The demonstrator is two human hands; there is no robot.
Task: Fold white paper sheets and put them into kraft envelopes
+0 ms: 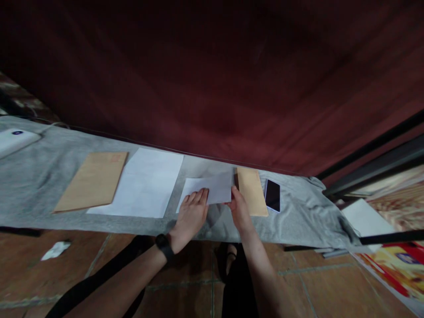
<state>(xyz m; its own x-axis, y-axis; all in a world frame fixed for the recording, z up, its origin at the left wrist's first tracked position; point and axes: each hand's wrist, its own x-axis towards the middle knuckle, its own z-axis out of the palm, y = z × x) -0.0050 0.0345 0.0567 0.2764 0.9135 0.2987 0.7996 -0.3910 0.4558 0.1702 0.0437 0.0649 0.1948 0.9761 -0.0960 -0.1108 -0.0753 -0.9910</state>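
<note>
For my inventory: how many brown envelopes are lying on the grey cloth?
2: one brown envelope at the left beside the white sheet, one right of the hands, beside the phone.

No text is legible; the red mark on the brown envelope [92, 181] seems blurred.

Matt white paper sheet [208, 189] on soft grey cloth [39, 176] (glossy black phone [272, 194] nearby).

Phone [272, 194], brown envelopes [91, 181] — white sheets [145, 183] on cloth [33, 181].
</note>
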